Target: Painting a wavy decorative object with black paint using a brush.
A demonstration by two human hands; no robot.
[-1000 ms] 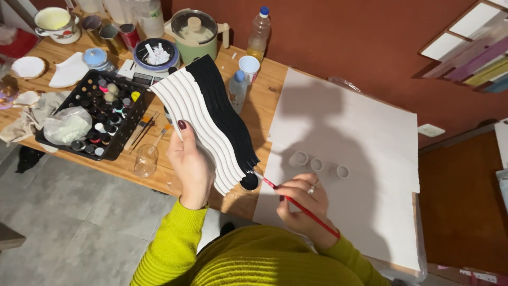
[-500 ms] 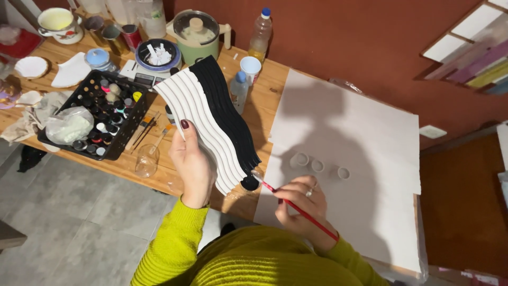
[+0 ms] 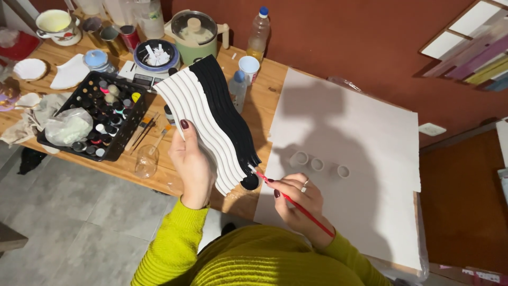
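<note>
Left hand (image 3: 193,161) has its fingers wrapped round the white edge of a wavy ribbed panel (image 3: 209,124), half white, half black, held tilted above the wooden surface (image 3: 264,106). Right hand (image 3: 296,198) pinches a red paintbrush (image 3: 291,200), tip touching the panel's black lower end, next to the white sheet (image 3: 360,132).

The ridged panel (image 3: 211,127) looks matt, half white, half glossy black. The table (image 3: 132,169) is smooth wood. White paper (image 3: 370,143) covers part of it.
</note>
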